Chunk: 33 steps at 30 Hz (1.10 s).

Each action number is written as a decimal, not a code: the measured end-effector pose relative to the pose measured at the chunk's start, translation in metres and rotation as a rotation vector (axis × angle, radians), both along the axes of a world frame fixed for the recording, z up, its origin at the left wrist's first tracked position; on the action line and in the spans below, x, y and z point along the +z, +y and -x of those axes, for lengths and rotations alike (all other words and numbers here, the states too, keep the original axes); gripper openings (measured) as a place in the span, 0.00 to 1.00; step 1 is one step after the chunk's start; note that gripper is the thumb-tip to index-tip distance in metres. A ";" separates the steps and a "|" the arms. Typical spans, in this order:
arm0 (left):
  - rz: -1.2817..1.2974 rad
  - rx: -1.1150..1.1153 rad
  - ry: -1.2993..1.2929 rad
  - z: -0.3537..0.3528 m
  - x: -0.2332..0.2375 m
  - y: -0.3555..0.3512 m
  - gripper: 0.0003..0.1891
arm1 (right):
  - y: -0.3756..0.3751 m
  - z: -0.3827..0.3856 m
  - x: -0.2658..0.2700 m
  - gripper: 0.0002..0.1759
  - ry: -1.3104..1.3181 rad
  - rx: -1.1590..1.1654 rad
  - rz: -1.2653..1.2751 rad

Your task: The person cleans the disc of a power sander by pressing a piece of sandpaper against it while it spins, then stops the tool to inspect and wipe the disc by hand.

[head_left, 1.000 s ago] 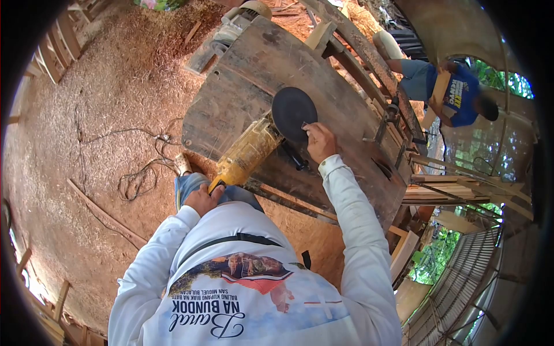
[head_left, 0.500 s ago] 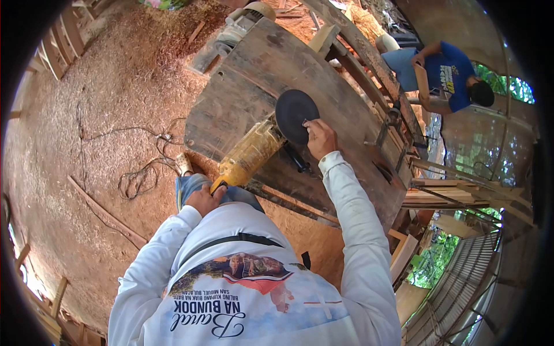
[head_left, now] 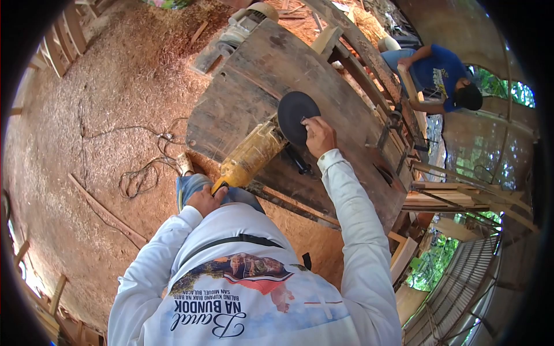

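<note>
A yellow angle grinder (head_left: 251,154) lies across the worn wooden table (head_left: 242,86), its round black disc (head_left: 294,112) facing up. Wrapped round the rear handle of the grinder is my left hand (head_left: 206,199), close to my waist. My right hand (head_left: 321,137) is at the middle of the disc, with thumb and fingers pinched together there. Whatever small part those fingertips hold is too small to make out. A black side handle (head_left: 298,160) sticks out from the grinder below the disc.
A motor (head_left: 247,23) sits at the table's far edge. Across the frame at upper right, a person in a blue shirt (head_left: 441,75) holds a piece of wood (head_left: 408,83). A cable (head_left: 138,176) and a long wood strip (head_left: 104,213) lie on the floor at left. Stacked boards (head_left: 444,197) are at right.
The person in the blue shirt has leaned and shifted the piece of wood slightly left. My hands and the grinder have barely moved.
</note>
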State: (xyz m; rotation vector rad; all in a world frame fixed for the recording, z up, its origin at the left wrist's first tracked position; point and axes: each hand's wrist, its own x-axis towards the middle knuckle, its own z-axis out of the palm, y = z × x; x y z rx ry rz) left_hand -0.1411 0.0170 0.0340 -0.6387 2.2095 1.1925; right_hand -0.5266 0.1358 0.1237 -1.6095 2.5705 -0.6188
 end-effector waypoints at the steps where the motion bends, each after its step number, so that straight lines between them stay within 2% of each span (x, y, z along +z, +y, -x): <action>1: 0.011 -0.050 0.026 0.002 0.009 -0.003 0.35 | -0.001 0.000 0.000 0.10 -0.002 0.002 0.000; 4: 0.025 -0.085 0.019 0.002 0.011 -0.003 0.29 | -0.004 -0.001 0.001 0.09 -0.005 0.007 -0.003; 7: 0.028 -0.117 0.020 0.003 0.015 -0.005 0.31 | -0.005 0.001 -0.001 0.09 -0.005 0.009 -0.011; 10: -0.036 0.046 -0.088 0.002 -0.003 0.000 0.33 | -0.001 0.003 -0.003 0.09 0.003 0.003 -0.026; 15: -0.020 -0.002 -0.015 0.002 0.007 -0.002 0.34 | 0.010 0.005 0.000 0.09 0.000 0.000 -0.022; 19: -0.022 0.064 -0.056 0.000 -0.006 0.001 0.34 | 0.018 0.007 -0.003 0.09 0.005 -0.006 -0.009; 22: 0.023 -0.096 0.040 0.002 0.012 -0.005 0.30 | 0.026 0.008 -0.004 0.09 -0.001 -0.021 -0.002; 25: 0.057 -0.135 0.049 0.001 0.012 -0.005 0.25 | 0.033 0.007 -0.002 0.10 0.000 -0.040 -0.012; 28: 0.051 -0.050 -0.003 0.001 0.002 -0.002 0.24 | 0.039 0.006 -0.001 0.10 0.019 -0.052 -0.025; 31: 0.056 -0.118 0.063 0.002 0.017 -0.007 0.28 | 0.050 0.009 -0.003 0.09 0.053 -0.054 -0.025; 33: 0.025 -0.055 0.041 0.003 0.017 -0.007 0.33 | 0.058 0.016 0.002 0.10 0.085 -0.125 -0.015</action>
